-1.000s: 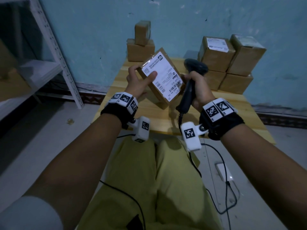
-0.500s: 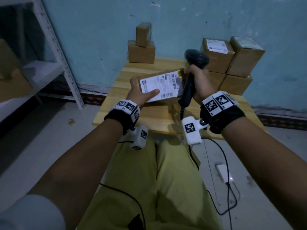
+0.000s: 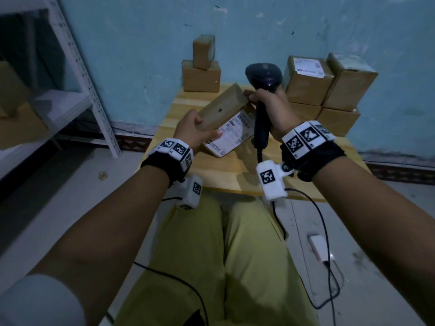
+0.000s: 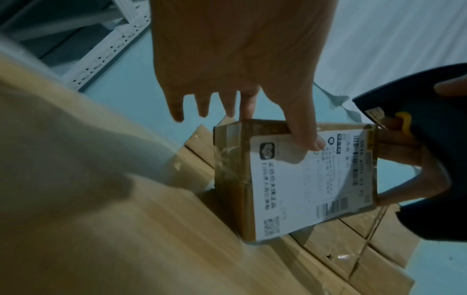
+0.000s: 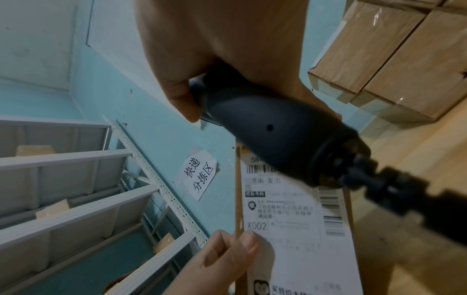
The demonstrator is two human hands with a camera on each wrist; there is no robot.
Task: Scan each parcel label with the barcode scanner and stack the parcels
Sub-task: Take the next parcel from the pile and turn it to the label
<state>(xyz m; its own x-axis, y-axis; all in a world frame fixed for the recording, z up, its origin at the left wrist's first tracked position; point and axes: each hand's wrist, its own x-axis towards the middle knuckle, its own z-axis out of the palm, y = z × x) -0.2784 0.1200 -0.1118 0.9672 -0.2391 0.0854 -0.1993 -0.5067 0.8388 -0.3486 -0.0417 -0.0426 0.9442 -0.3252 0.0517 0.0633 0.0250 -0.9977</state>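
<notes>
At frame centre, the left hand (image 3: pixel 193 131) grips a tilted parcel (image 3: pixel 226 118) above the wooden surface (image 3: pixel 221 172); the right hand (image 3: pixel 275 109) clasps the barcode scanner (image 3: pixel 262 90), fingertips touching the parcel's far corner. Bare wood lies near; stacked boxes (image 3: pixel 322 85) crowd the upper right.

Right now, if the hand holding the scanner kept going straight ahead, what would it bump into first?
Probably the stack of brown boxes by the wall, right behind the right hand and the scanner. Depth is hard to judge; its fingertips already touch the held parcel beside it.
</notes>
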